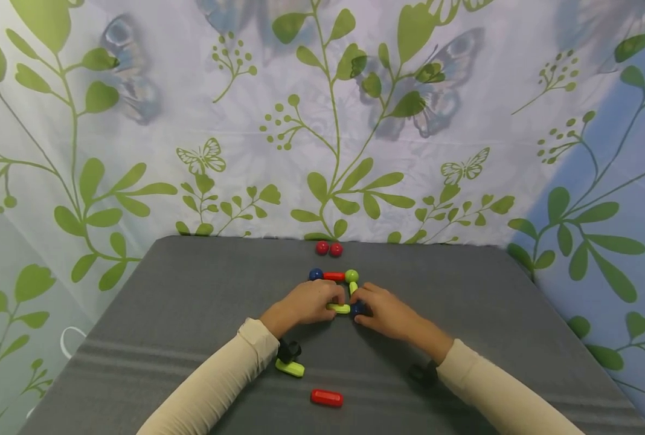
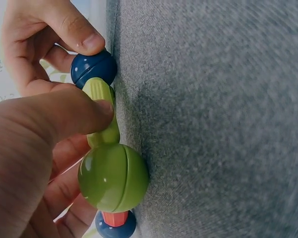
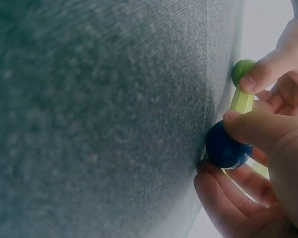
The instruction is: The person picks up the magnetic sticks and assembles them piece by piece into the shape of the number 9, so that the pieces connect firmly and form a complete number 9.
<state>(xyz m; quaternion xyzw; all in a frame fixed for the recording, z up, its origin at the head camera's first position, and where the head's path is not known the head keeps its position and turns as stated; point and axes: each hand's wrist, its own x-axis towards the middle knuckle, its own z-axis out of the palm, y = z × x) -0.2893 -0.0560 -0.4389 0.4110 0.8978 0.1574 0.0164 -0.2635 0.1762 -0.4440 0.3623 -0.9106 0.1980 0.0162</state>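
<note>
My left hand (image 1: 308,301) pinches a yellow-green rod (image 1: 341,309) between thumb and fingers. My right hand (image 1: 386,311) grips a dark blue ball (image 3: 226,146) at the rod's right end, thumb on top. In the left wrist view a green ball (image 2: 111,177) sits at the rod's near end; from above, my left hand hides it. Behind it show a red rod (image 2: 115,218) and another blue ball (image 2: 115,229). Farther back, a red rod (image 1: 334,276) lies between a blue ball (image 1: 316,275) and a green ball (image 1: 352,276). A second yellow-green rod (image 1: 353,289) runs from that green ball toward my right hand.
Two red balls (image 1: 329,248) lie near the back edge of the grey-covered table (image 1: 203,278). Closer to me are a loose yellow-green rod (image 1: 290,368), beside my left forearm, and a loose red rod (image 1: 327,397). A leaf-patterned curtain (image 1: 322,121) hangs behind the table.
</note>
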